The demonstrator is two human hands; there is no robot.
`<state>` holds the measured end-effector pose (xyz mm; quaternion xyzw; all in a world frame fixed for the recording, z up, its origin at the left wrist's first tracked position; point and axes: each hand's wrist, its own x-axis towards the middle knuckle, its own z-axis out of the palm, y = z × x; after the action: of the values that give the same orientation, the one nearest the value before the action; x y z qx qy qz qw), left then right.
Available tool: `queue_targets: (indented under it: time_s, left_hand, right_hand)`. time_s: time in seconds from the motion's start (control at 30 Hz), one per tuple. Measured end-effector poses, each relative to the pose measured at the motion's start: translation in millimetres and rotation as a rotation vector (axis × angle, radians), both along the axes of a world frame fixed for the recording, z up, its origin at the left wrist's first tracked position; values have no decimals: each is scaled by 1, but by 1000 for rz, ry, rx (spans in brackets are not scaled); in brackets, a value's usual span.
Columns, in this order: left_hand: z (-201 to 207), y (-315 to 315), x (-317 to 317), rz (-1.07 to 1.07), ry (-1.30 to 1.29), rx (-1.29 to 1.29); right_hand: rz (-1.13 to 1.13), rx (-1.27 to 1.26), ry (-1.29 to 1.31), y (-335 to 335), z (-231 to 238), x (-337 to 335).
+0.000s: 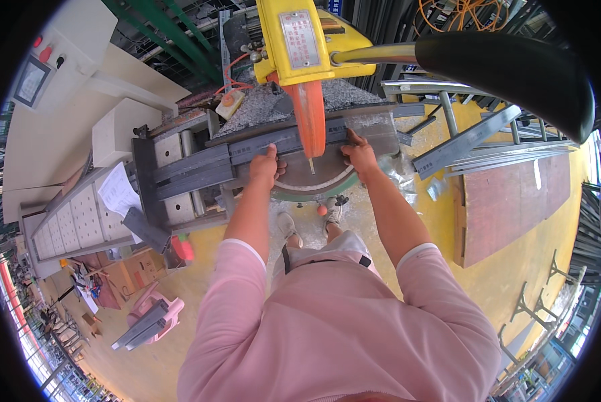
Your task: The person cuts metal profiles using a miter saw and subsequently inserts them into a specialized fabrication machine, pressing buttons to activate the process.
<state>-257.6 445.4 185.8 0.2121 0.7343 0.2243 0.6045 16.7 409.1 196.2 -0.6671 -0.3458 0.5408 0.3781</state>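
A long dark grey metal profile lies across the table of a cut-off saw, against the fence. My left hand is closed at its front edge, thumb on top and fingers curled, left of the saw's orange blade guard. On the other side of the guard, my right hand presses the profile's right part with a finger stretched onto it, the rest curled. The saw's yellow housing rises above, and its black handle reaches to the upper right.
Further grey profiles rest on the feed table at left. A small yellow switch box sits behind the saw table. Cut profiles lie over a rack at right, above a reddish-brown board. A pink stool holds offcuts.
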Motion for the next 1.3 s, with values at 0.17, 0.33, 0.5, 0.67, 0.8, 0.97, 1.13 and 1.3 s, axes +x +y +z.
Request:
queue_targets:
  time_s: [0.17, 0.33, 0.5, 0.67, 0.8, 0.97, 1.13, 1.3]
  left_hand:
    - [6, -3, 7, 38, 99, 47]
    - [5, -5, 13, 136, 111, 63]
    - [4, -4, 13, 229, 40, 82]
    - [9, -4, 8, 195, 25, 47]
    - [3, -2, 2, 154, 29, 33]
    - [-7, 4, -10, 178, -170, -21]
    - [-6, -1, -22, 137, -251, 2]
    - [-4, -3, -15, 136, -117, 14]
  right_hand:
    - [-90, -3, 30, -7, -5, 2]
    - [-122, 93, -101, -19, -17, -6]
    - [-185, 14, 82, -12, -20, -8]
    - [-178, 16, -80, -9, -28, -12]
    - [-189, 99, -148, -9, -26, -21]
    - [-298, 40, 141, -10, -18, -26]
    - [-153, 41, 17, -15, -20, -21]
    - [-213, 22, 88, -14, -17, -22]
